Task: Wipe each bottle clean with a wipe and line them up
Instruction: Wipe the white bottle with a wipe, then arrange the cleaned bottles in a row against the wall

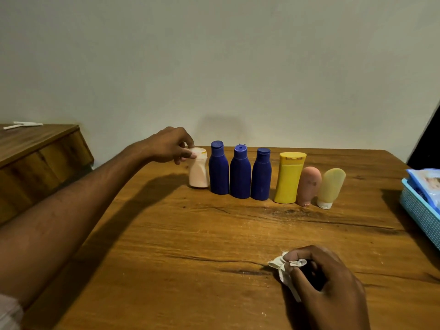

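Note:
Several bottles stand in a row at the far side of the wooden table (190, 234). From the left: a pale pink bottle (198, 172), three dark blue bottles (218, 170) (240, 173) (261, 176), a yellow bottle (288, 178), a pink tube (308, 185) and a pale yellow tube (329, 186). My left hand (170, 145) pinches the top of the pale pink bottle, which stands on the table against the first blue one. Near the front edge my right hand (326, 284) holds a crumpled white wipe (287, 270) on the table.
A light blue basket (419, 210) holding a wipes pack (426, 182) sits at the table's right edge. A lower wooden cabinet (40, 148) with white sticks on top stands to the left. A plain wall is right behind the row.

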